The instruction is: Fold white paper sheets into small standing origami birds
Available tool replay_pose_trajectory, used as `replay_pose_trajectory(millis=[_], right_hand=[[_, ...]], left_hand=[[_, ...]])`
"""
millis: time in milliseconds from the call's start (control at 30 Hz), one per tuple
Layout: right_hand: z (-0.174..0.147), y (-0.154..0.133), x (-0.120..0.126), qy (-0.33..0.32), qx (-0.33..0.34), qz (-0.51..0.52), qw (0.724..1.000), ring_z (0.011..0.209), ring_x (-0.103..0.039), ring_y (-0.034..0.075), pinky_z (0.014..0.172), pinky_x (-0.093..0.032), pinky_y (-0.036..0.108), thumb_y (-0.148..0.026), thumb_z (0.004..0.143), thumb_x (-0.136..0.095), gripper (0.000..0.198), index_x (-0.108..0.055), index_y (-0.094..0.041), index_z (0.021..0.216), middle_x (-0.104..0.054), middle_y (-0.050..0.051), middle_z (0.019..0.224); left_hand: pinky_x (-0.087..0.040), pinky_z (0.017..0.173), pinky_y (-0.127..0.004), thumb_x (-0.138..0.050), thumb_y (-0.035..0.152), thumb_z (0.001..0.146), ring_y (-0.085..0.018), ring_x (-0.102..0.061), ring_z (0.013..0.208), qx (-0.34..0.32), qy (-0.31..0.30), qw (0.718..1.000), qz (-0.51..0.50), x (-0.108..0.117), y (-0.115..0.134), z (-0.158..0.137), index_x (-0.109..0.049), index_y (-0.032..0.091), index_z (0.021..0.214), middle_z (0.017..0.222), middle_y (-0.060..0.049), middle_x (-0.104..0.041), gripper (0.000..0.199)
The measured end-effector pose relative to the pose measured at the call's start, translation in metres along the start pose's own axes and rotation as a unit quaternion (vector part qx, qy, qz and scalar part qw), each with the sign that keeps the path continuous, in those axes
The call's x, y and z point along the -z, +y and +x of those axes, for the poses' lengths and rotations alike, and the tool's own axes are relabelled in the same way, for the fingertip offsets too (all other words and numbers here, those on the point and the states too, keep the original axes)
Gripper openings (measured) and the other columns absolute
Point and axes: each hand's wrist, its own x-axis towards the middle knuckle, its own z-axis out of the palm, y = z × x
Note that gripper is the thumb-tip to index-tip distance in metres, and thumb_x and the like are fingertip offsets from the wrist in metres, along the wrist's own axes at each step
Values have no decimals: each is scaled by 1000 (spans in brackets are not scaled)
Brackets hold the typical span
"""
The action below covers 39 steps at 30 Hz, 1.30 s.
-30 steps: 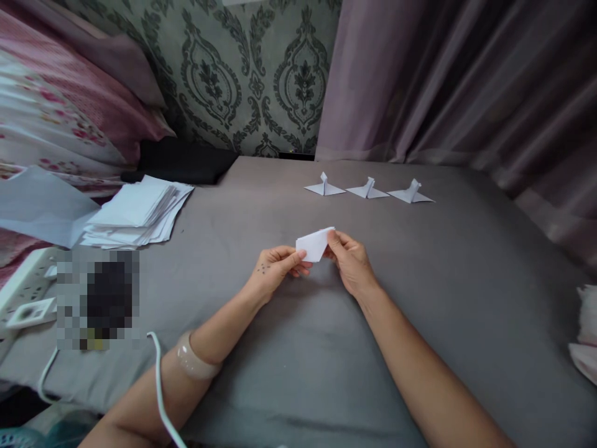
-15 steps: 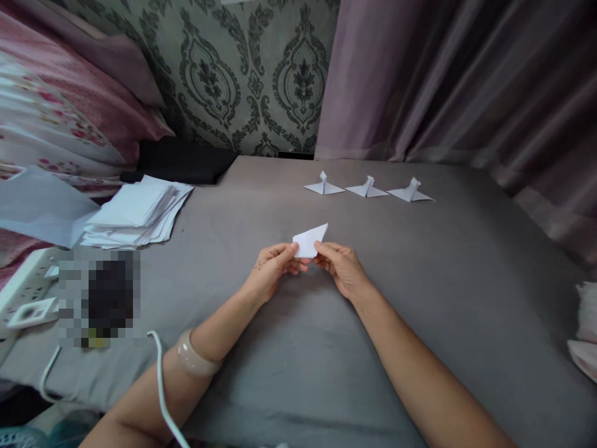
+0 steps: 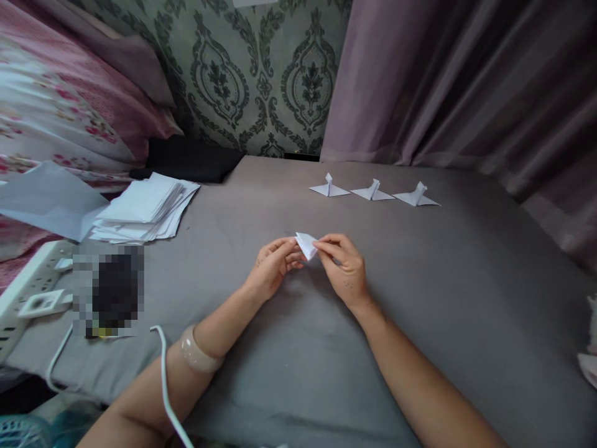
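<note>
A small folded white paper (image 3: 306, 245) is held above the grey cloth surface (image 3: 298, 348), its pointed corner toward the upper left. My left hand (image 3: 275, 264) touches its left edge, thumb and fingers closed on it. From the right, my right hand (image 3: 344, 264) pinches the paper between thumb and index finger. Beyond the hands, three folded paper birds stand in a row: a left one (image 3: 329, 188), a middle one (image 3: 372, 192) and a right one (image 3: 417, 197), wings spread flat.
To the left lies a stack of white paper sheets (image 3: 144, 208), with a black folded item (image 3: 191, 158) behind it. A white power strip (image 3: 28, 292) and a blurred-out dark object (image 3: 116, 289) are nearer. A white cable (image 3: 165, 386) crosses my left forearm.
The folded paper has turned, from a broad slanted shape to a smaller pointed one. My right hand has rolled over, its back now showing. The view has shifted slightly left.
</note>
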Motion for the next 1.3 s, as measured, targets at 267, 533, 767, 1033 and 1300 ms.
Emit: replay_pose_trajectory(millis=[267,533,767,1033,1300], right_hand=[[-2,-3,0,-27,50,-47,997,88,-61,15,77,-53,31,-12,89,-49,30,-71,-28,102,-59,6,109],[-1,-7,-11,-7,-227,125,966,76,-65,16,69,-55,30,-36,77,-70,32,-61,-20,103,-68,5,87],[-6,-10,-18,-46,-273,182,943,79,-69,17,72,-56,31,-35,75,-71,32,-59,-19,100,-72,7,93],[-3,-13,-16,-106,-359,233,898,56,-65,13,53,-51,25,-45,75,-69,31,-62,-17,85,-71,3,71],[1,-16,-11,-79,-365,248,894,48,-58,10,50,-47,24,-44,71,-72,31,-64,-16,83,-68,0,62]], left_hand=[[-51,68,-23,-83,29,66,-11,-65,69,-42,16,999,8,0,-3,0,-71,14,93,82,-4,-71,33],[-50,71,-24,-83,28,66,-12,-65,71,-47,12,999,13,-2,-5,0,-71,15,90,78,-3,-72,30],[-47,72,-23,-82,24,66,-9,-62,68,-57,24,998,2,-3,-6,0,-70,16,89,78,-1,-71,27],[-45,66,-25,-83,29,65,-10,-60,64,-67,51,996,37,-3,-5,-2,-67,15,90,72,0,-68,33],[-46,70,-23,-82,27,66,-9,-60,65,-82,38,994,54,-4,-2,-5,-69,15,92,76,0,-70,31]])
